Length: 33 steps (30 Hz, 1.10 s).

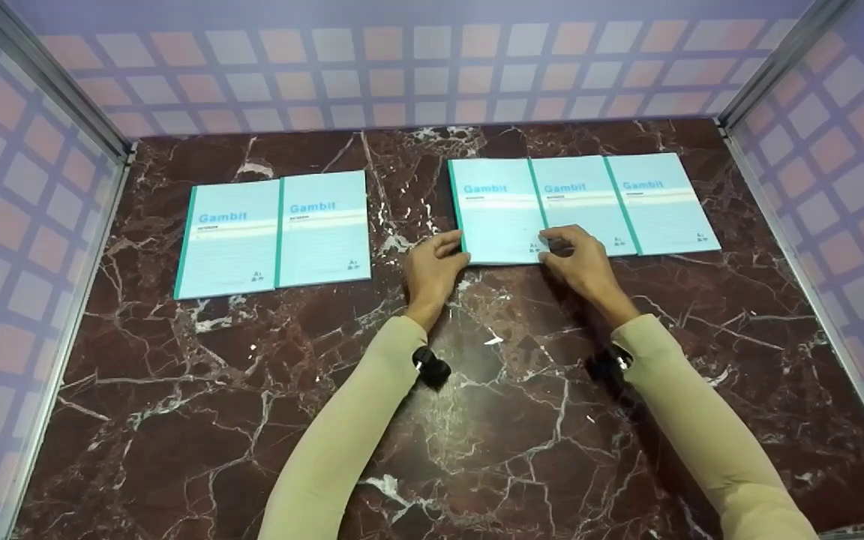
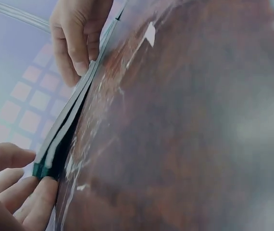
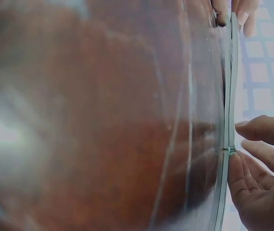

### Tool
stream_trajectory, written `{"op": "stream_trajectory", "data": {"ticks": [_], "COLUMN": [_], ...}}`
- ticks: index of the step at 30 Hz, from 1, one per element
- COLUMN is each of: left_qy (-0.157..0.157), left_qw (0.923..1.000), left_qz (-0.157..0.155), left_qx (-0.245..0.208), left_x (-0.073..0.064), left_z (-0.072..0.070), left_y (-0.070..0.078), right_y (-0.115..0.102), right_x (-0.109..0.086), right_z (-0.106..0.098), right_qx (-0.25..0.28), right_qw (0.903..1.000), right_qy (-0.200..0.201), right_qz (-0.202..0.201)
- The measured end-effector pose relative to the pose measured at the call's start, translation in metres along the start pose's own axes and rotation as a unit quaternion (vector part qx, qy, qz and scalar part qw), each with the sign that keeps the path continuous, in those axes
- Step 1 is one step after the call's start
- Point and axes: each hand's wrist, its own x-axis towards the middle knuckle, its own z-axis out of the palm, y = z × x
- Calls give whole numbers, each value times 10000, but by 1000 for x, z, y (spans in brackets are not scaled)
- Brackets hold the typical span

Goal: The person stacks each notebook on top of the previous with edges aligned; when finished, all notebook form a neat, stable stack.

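Two notebooks with pale blue covers lie one on the other, the upper notebook [image 1: 499,232] reading "Gambit". My left hand [image 1: 432,271] holds them by the green spine [image 2: 42,169] near the lower left corner, thumb and fingers bent about it. At the lower right corner my right hand [image 1: 582,259] grips the edge with thumb and fingertips. In the left wrist view a dark gap runs beneath the layered page edges [image 2: 72,115] at the spine end. A middle notebook [image 1: 589,202] adjoins the right side, partly under my right hand.
A further notebook [image 1: 661,202] lies at the right end of that row. To the left, two notebooks lie side by side, a left one [image 1: 226,262] and a right one [image 1: 325,247]. The dark red marbled table [image 1: 477,435] is bounded by patterned panels [image 1: 402,75] in metal frames.
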Motion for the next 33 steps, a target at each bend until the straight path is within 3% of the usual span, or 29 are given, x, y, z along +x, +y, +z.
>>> {"op": "stream_trajectory", "data": {"ticks": [5, 15, 20, 28, 33], "left_qy": [132, -3, -75, -186, -339], "left_qw": [9988, 9984, 9995, 9989, 9962], "left_qz": [-203, -398, -216, 4, 102], "left_qx": [-417, -409, -221, 439, 797], "left_x": [-1, -3, -6, -11, -13], "left_z": [2, -3, -13, -31, -37], "left_y": [1, 0, -1, -3, -4], "right_y": [-1, -3, -8, -19, -23], "right_x": [0, -4, -8, -14, -15], "right_z": [2, 7, 10, 13, 14], "right_qx": [-5, -107, -216, -387, -625], "right_qw": [10000, 9999, 9994, 9977, 9942], "right_qy": [2, 33, -45, -516, -741], "right_qz": [-29, -119, -257, -228, -459]}}
